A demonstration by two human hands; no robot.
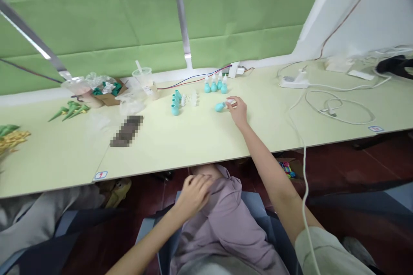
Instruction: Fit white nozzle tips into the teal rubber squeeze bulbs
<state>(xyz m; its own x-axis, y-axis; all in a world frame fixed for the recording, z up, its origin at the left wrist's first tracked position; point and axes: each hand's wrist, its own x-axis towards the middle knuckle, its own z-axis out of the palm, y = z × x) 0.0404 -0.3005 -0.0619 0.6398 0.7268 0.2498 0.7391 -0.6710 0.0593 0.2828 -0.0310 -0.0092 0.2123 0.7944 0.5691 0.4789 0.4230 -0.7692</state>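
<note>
1. We look down on a long, pale yellow desk (200, 142). A green cloth wall hangs behind its far edge.
2. Our right hand (238, 111) reaches out on a stretched arm to the middle of the desk, closer to the far edge. Its fingertips are closed on the white nozzle end of a small teal bulb (220, 107). The bulb lies on its side on the desk with its round end pointing left.
3. Our left hand (193, 195) is below the desk's near edge, resting on the purple cloth (222, 219) over our lap. Its fingers are loosely curled, and we cannot tell whether they grip anything.
4. Just behind the lying bulb, near the far edge, four upright bulbs (215, 84) stand in a tight cluster.
5. To the left of them is a short row of teal caps (176, 102), with small clear pieces (189, 99) beside it.
6. Further left stands a plastic cup (144, 79). A loose white cable (338, 107) loops toward the desk's right end.
7. What could go wrong: the pinch sits only on the nozzle tip, so the round bulb could slip free and roll across the smooth desk. The hand also works close to the upright bulbs, and a careless sweep could knock one over and topple the rest.
</note>
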